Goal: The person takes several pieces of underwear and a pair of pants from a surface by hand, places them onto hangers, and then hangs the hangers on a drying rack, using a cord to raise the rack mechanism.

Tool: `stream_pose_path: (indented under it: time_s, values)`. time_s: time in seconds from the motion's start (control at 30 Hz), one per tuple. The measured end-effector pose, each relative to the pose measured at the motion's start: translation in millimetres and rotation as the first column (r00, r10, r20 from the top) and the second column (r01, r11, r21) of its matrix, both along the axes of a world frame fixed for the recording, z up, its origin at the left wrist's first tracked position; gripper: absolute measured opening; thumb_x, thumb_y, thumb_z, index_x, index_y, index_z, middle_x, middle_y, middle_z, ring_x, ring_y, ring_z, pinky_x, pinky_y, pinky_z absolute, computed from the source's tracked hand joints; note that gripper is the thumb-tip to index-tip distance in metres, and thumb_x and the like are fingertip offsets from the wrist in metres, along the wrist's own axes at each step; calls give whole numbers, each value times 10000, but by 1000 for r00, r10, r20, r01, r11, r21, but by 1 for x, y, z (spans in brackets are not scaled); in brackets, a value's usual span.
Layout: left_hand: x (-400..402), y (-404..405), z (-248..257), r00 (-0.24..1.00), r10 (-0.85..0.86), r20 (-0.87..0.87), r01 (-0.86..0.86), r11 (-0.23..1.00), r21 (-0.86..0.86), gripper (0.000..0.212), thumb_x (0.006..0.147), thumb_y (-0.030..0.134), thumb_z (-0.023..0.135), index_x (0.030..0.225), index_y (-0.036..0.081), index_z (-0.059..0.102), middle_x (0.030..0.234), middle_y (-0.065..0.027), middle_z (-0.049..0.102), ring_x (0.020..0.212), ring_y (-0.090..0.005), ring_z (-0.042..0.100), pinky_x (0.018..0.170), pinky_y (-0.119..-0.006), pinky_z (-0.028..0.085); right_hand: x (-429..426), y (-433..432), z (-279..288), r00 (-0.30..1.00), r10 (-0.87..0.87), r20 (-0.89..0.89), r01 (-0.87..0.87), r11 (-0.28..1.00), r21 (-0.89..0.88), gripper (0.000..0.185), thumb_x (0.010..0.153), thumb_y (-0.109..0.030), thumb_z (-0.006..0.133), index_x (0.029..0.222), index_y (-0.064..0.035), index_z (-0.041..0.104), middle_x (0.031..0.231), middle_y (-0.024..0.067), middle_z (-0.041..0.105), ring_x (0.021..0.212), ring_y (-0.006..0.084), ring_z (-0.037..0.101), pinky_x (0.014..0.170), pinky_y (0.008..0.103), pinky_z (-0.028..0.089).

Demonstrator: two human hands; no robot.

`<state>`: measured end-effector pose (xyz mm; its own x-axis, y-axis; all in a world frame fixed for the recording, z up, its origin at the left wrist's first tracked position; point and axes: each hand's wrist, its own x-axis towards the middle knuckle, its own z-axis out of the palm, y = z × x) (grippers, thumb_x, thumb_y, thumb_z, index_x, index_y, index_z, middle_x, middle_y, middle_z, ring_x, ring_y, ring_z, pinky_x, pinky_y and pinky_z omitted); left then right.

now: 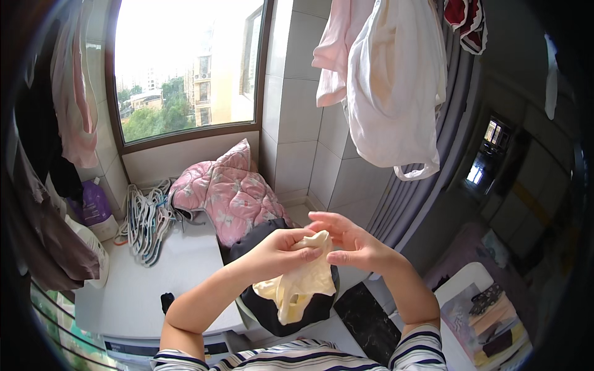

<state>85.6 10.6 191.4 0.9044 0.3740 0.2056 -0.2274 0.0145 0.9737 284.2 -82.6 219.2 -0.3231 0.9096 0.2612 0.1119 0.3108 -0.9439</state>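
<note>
A small pale-yellow cloth garment (301,287) hangs bunched from my left hand (297,250), its top edge pinched between thumb and fingers. Close by on the right, my right hand (350,243) has its fingers apart, with the thumb near the garment's edge; whether it touches the cloth I cannot tell. Below both hands lies dark fabric (274,322) over a round, light-rimmed container. More dark cloth reaches up to a pink quilted floral fabric (236,195).
Several plastic hangers (148,222) lie on the white countertop (185,269), near a purple bottle (95,204). White and pink garments (394,92) hang at upper right. Folded clothes (496,320) sit on a white chair (473,276) at lower right. A small black item (167,301) is by my left forearm.
</note>
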Motion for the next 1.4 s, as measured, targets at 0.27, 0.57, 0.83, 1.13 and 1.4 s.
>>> stream_pose_path:
  time_s: [0.27,0.57,0.83,1.13,1.4]
  values:
    - [-33,20,-1,977,-120,-175,140,984,106,323,929,350,640,949,28,617,848,53,596,809,-8,510,699,-208,429,-6,-20,34,999,-31,36,37,986,-163,195,904,-184,679,954,-13,601,832,-16,603,754,33,537,680,200,446]
    - [-67,26,-15,958,-141,251,155,987,-37,300,921,190,648,1125,-28,616,1081,-42,659,993,-79,589,897,-273,479,-15,-37,45,898,-415,146,396,907,139,192,914,-194,667,920,-14,602,756,-20,588,690,16,537,611,173,447]
    - [-49,16,26,997,-63,48,52,977,206,282,965,275,595,1032,5,642,869,41,616,826,-8,527,738,-195,446,-5,-53,62,854,-490,174,455,867,204,167,908,-160,669,924,-12,593,773,-4,598,713,27,551,624,190,457]
    - [28,-13,95,974,-224,-44,227,928,297,276,982,227,565,1104,-16,609,901,34,600,827,-10,498,728,-190,436,60,-43,119,792,-572,215,389,744,543,191,933,-158,619,1089,-48,606,1060,7,618,950,91,562,871,266,454]
    - [155,-55,198,987,15,-160,123,568,814,237,956,201,545,889,-19,604,673,-12,537,632,-76,455,581,-284,412,142,23,227,725,-683,-85,442,368,818,285,919,-23,439,1167,-25,579,1079,57,607,1040,141,544,925,270,424]
